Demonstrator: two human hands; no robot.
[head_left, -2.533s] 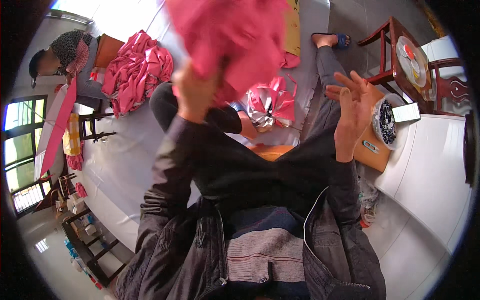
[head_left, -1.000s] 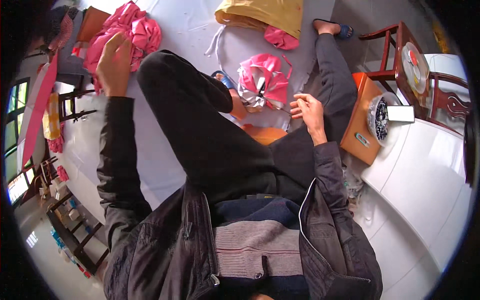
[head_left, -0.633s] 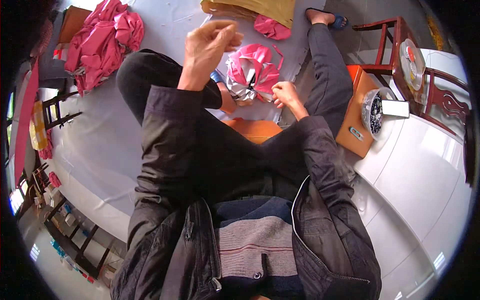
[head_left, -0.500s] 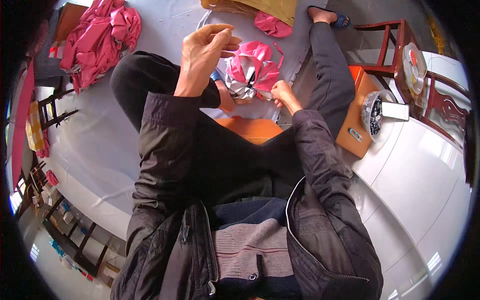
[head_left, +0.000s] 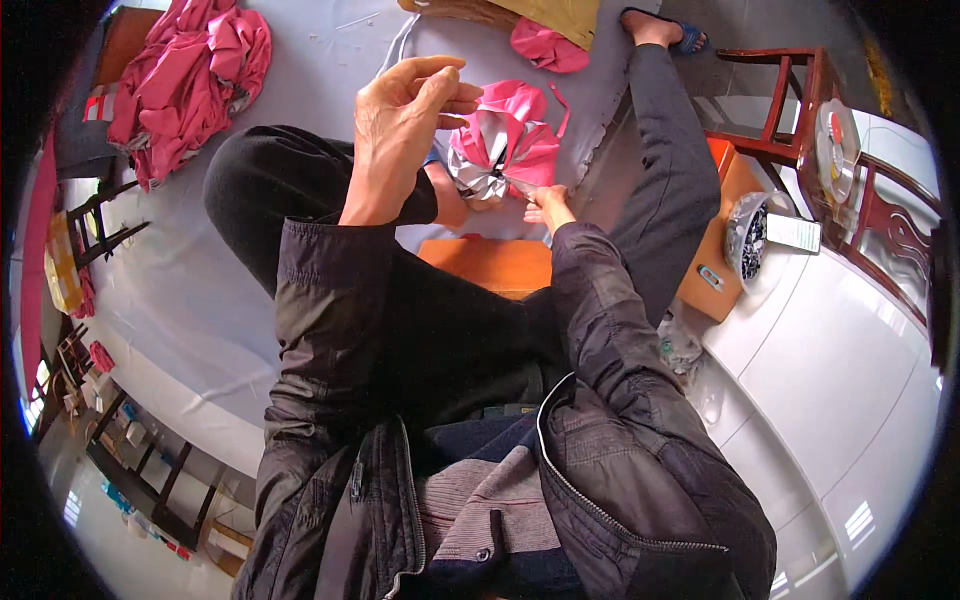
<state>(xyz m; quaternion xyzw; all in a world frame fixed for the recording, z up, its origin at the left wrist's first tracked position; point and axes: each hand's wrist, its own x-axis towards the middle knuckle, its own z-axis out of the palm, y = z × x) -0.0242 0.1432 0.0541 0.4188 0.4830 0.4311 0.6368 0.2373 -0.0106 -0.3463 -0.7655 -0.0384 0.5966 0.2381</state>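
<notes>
A crumpled pink and silver cloth piece [head_left: 500,150] lies on the pale sheet between my outstretched legs. My right hand [head_left: 545,205] reaches down to its near edge and pinches it with the fingertips. My left hand [head_left: 410,110] is raised above my left knee, just left of the cloth piece. Its thumb and fingers are pinched together, and I cannot make out anything between them. An orange wooden block [head_left: 490,265] sits under my right forearm.
A heap of pink cloth [head_left: 190,70] lies far left on the grey sheet [head_left: 180,270]. A brown sack [head_left: 550,15] with another pink piece [head_left: 545,45] is at the top. An orange box [head_left: 715,275], a bowl of dark bits [head_left: 750,235] and wooden chairs [head_left: 800,100] stand right.
My left hand has swung from the pink heap at the far left to just above the cloth piece. My right hand has dropped onto the cloth piece's edge.
</notes>
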